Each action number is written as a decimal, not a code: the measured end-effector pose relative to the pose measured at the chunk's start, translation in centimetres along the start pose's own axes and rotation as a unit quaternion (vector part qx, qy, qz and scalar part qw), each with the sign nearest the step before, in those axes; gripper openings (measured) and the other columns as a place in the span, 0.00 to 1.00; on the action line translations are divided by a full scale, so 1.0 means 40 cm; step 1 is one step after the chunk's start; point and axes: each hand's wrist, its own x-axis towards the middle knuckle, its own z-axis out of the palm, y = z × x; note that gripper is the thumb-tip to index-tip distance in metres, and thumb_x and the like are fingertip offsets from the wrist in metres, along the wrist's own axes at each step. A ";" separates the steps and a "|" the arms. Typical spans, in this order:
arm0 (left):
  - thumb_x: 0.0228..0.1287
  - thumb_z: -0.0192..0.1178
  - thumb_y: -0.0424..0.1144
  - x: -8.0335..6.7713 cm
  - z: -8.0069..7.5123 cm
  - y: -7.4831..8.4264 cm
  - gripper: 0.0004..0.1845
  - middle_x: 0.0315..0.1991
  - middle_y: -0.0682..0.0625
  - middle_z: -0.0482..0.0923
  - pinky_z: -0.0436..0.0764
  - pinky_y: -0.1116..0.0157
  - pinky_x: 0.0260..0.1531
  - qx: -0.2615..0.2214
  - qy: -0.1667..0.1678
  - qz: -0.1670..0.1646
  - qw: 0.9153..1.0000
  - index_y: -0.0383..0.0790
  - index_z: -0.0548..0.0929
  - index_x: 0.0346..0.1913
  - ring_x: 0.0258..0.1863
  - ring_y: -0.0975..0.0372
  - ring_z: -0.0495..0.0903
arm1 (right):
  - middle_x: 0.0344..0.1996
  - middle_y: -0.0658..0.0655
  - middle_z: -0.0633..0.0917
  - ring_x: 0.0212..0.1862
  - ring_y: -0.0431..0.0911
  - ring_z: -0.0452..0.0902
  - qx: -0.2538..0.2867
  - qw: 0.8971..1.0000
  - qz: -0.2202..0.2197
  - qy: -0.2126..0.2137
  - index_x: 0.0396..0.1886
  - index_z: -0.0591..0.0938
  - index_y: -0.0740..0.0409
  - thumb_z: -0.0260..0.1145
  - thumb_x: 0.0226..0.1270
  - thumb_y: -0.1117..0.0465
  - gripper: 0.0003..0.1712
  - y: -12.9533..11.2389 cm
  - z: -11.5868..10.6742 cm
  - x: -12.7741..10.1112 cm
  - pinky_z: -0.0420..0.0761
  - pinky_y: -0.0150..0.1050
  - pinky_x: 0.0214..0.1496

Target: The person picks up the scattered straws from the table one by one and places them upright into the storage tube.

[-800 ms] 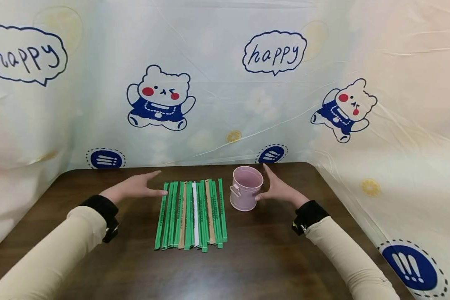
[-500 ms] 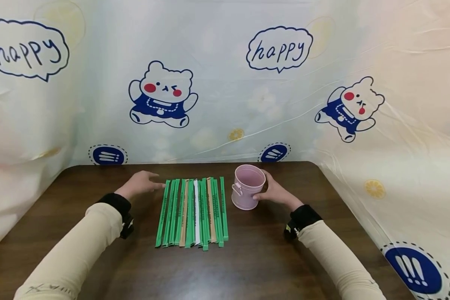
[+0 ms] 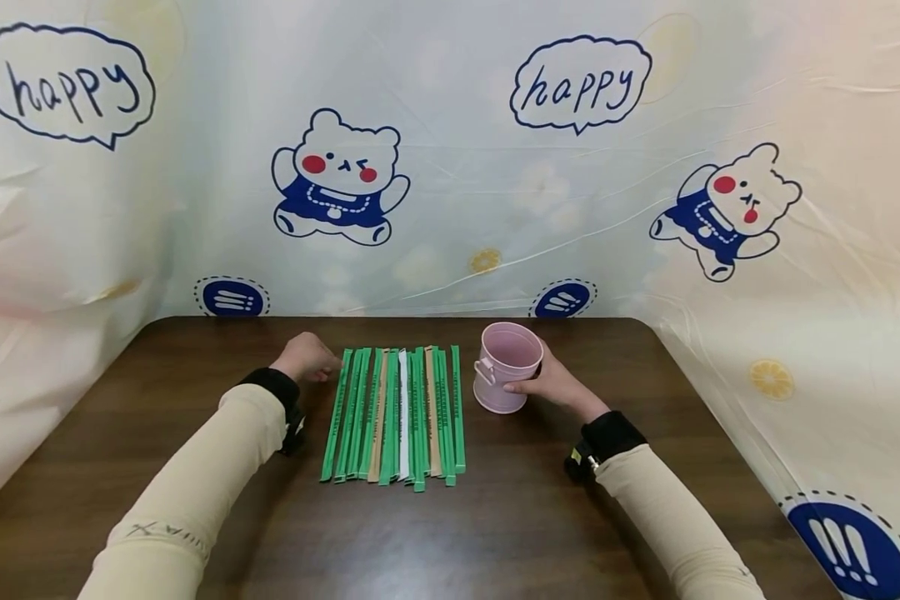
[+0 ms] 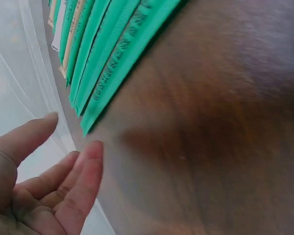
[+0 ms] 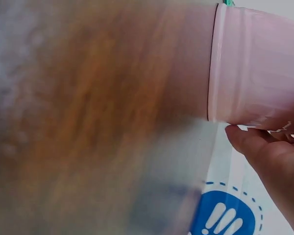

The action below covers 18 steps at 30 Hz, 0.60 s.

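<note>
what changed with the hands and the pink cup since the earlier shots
The right hand closed in from beside the pink bucket and now grips its side. The left hand drew in to the far end of the row of wrapped sticks, fingers loosely curled, holding nothing. Bucket and sticks stayed put on the table.

pink bucket point(image 5: 257, 68), right hand point(image 5: 272, 164) gripping it, brown table point(image 5: 88, 122)

One pink bucket point(image 3: 507, 378) stands on the worktop point(image 3: 495, 517). Beside it lies a row of wrapped sticks point(image 3: 393, 414) — roughly a dozen (mostly green, two tan, one white), too tightly packed to count exactly. Two hands — left point(image 3: 311, 360), right point(image 3: 551, 385).
</note>
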 end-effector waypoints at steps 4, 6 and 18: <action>0.66 0.66 0.34 0.012 0.003 0.023 0.10 0.24 0.47 0.78 0.89 0.62 0.35 0.003 0.005 -0.030 1.000 0.27 0.81 0.35 0.23 0.60 0.85 | 0.71 0.67 0.70 0.71 0.60 0.66 -0.010 1.000 0.005 0.002 0.78 0.57 0.58 0.79 0.54 0.70 0.55 -0.009 -0.005 0.003 0.62 0.60 0.79; 0.66 0.66 0.33 0.017 0.006 0.023 0.09 0.24 0.47 0.78 0.88 0.63 0.33 0.010 0.005 -0.030 0.999 0.28 0.81 0.34 0.22 0.61 0.84 | 0.71 0.67 0.70 0.71 0.60 0.67 -0.010 1.000 0.004 -0.002 0.78 0.57 0.58 0.78 0.55 0.70 0.55 -0.012 -0.006 0.006 0.63 0.59 0.79; 0.60 0.67 0.27 0.001 0.059 0.016 0.06 0.16 0.47 0.76 0.80 0.68 0.21 0.021 0.049 -0.009 0.999 0.27 0.83 0.28 0.16 0.62 0.76 | 0.72 0.66 0.68 0.71 0.60 0.65 0.006 1.000 0.008 -0.023 0.78 0.54 0.54 0.79 0.57 0.64 0.57 -0.001 0.002 -0.006 0.63 0.60 0.78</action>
